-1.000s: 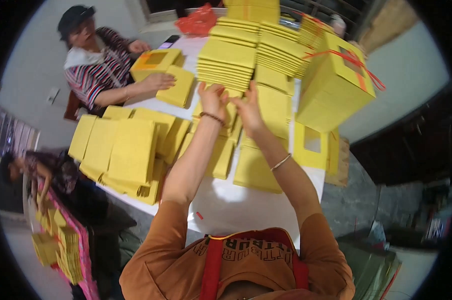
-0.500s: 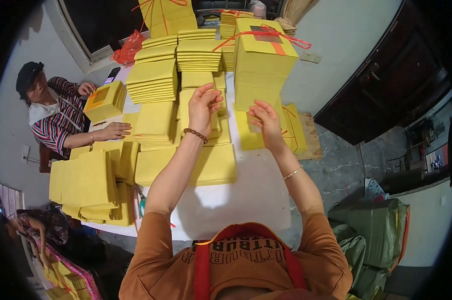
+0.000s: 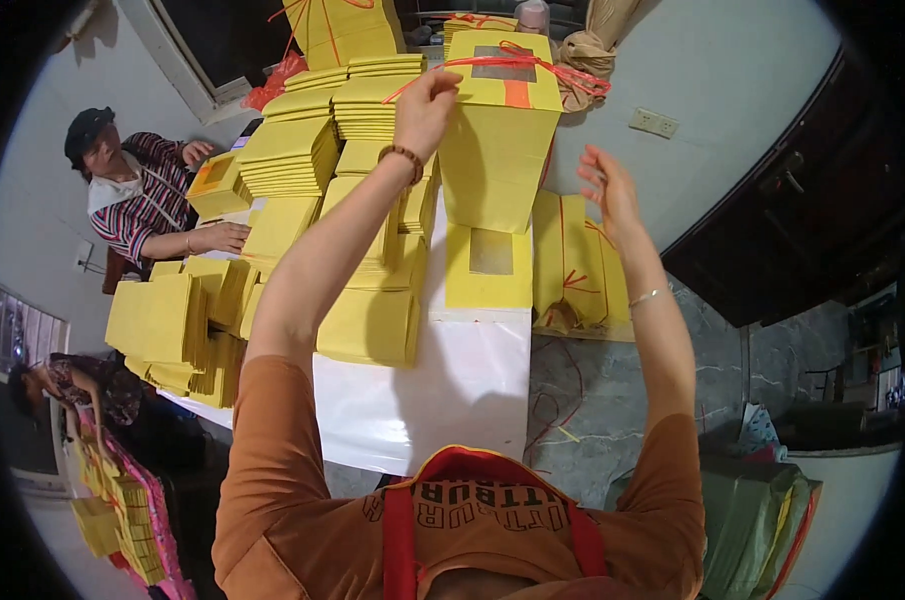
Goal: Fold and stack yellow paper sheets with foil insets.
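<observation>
Left hand [image 3: 428, 112]: fingers curled by the top of the tall yellow box [image 3: 498, 165]; whether they grip its red ribbon [image 3: 573, 76], I cannot tell.
Right hand [image 3: 610, 188]: fingers loosely open, apart from it, on its right.
Box: upright on the surface [image 3: 488, 375], right of yellow stacks [image 3: 373, 310].

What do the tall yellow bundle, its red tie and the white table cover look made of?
Yellow bundle: likely card or paper, matte, with crisp edges. Red tie: probably plastic ribbon, glossy, in thin bright loops. White table cover: perhaps plastic sheet, from its soft sheen, or coated paper.
</observation>
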The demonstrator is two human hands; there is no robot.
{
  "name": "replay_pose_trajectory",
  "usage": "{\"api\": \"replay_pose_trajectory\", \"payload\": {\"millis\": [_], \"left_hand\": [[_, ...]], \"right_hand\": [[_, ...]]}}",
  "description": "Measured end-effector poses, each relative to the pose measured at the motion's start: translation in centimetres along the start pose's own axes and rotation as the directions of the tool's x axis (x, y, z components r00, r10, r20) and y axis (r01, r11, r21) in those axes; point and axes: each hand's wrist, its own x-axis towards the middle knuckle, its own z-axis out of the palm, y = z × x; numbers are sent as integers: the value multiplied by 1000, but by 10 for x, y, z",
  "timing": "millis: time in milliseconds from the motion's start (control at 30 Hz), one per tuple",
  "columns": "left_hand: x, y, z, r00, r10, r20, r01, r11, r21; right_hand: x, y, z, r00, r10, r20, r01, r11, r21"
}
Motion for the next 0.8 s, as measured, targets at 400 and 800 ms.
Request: {"api": "replay_pose_trajectory", "payload": {"millis": [400, 800], "left_hand": [[88, -17, 43, 962, -168, 216, -148, 341, 928], [111, 7, 38, 827, -222, 517, 143, 972, 189]], "right_hand": [[142, -43, 37, 991, -114, -77, 107, 990, -90], [137, -65, 14, 966, -254, 40, 254, 967, 22]]}}
